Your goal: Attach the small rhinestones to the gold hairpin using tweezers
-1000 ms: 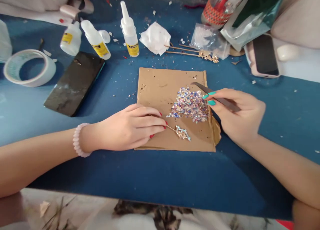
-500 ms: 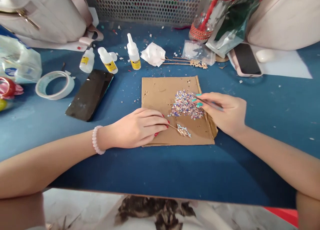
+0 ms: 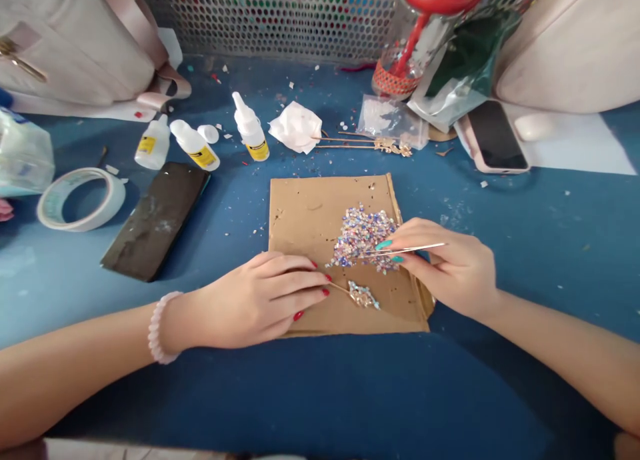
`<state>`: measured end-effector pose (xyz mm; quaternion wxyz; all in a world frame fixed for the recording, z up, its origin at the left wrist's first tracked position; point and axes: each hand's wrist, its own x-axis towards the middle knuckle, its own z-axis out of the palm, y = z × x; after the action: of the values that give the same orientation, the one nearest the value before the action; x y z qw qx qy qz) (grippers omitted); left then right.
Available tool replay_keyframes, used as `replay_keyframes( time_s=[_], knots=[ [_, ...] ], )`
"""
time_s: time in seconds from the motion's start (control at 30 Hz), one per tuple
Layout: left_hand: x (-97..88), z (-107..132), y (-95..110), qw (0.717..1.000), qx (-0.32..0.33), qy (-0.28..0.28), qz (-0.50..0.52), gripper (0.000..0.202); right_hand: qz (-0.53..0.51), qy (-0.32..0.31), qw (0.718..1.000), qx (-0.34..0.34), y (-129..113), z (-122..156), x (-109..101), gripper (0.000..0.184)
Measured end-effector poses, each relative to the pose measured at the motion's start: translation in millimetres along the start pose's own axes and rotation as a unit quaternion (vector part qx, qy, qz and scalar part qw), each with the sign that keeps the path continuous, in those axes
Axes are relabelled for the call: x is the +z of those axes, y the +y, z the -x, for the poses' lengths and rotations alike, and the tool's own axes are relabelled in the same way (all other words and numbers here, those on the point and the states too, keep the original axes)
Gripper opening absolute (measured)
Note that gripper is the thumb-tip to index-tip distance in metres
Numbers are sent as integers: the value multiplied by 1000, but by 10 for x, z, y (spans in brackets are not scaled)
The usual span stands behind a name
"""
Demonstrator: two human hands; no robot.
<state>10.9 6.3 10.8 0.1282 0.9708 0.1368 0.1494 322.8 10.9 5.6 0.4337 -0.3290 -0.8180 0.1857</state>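
The pin (image 3: 359,295) is gold and pale blue, the gems (image 3: 357,232) multicoloured.

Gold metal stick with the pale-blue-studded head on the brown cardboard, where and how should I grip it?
Probably best by its slim bare stem, pinched lightly from the left: the stem runs that way, to the red-nailed left hand, while the wider, studded head points right and offers little smooth surface.

Left fingers (image 3: 300,280) hold a gold-coloured pin (image 3: 361,295); right fingers (image 3: 420,229) hold tweezers (image 3: 425,247) over beads (image 3: 361,228).
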Motion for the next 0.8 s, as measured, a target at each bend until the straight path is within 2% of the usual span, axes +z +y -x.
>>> replay_keyframes(
  time_s=[0.27, 0.5, 0.7, 0.8],
  knots=[
    [-15, 1, 10, 1000, -13, -4, 17, 32, 12, -16, 1000, 16, -35, -3, -23, 27],
    [-21, -7, 15, 999, -20, -5, 30, 31, 9, -22, 999, -27, -33, 20, -18, 25],
    [-28, -9, 14, 999, -17, -6, 40, 30, 3, -21, 1000, -22, -44, 42, -20, 25],
    [-24, 1, 12, 999, -21, -6, 45, 31, -3, -40, 999, -31, -52, 24, -69, 24]
  ],
)
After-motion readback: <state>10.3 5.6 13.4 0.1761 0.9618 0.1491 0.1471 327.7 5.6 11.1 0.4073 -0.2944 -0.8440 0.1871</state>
